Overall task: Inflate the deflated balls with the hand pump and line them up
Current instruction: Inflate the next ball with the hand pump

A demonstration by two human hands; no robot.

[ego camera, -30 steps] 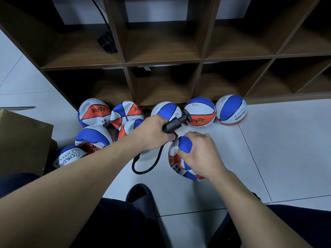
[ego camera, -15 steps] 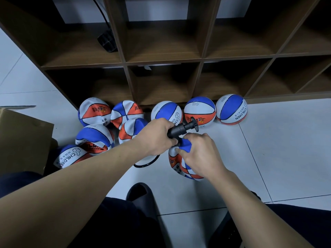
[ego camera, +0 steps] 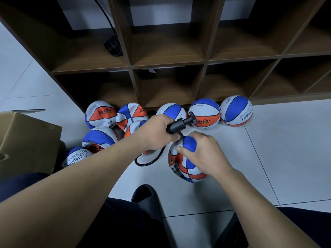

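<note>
A crumpled, deflated blue, white and orange ball (ego camera: 186, 167) lies on the floor tiles. My right hand (ego camera: 202, 153) grips its top. My left hand (ego camera: 155, 133) grips the black hand pump (ego camera: 179, 125) just above the ball, its handle end pointing right. The pump's black hose (ego camera: 148, 161) loops down to the floor and its tip meets the ball's top under my fingers. Three round balls (ego camera: 204, 113) stand in a row against the shelf unit. Several flat balls (ego camera: 100, 113) lie heaped at the left.
A dark wooden cubby shelf (ego camera: 166, 65) runs across the back, with a black object on a cord (ego camera: 112, 45) in one cell. A cardboard box (ego camera: 26, 140) stands at the left. My dark slipper (ego camera: 145, 196) is near the bottom centre. White floor tiles (ego camera: 286, 149) extend right.
The pump in my left hand has moved right and lower onto the ball's top, and the hose loop has shifted with it. My right hand keeps its grip on the ball.
</note>
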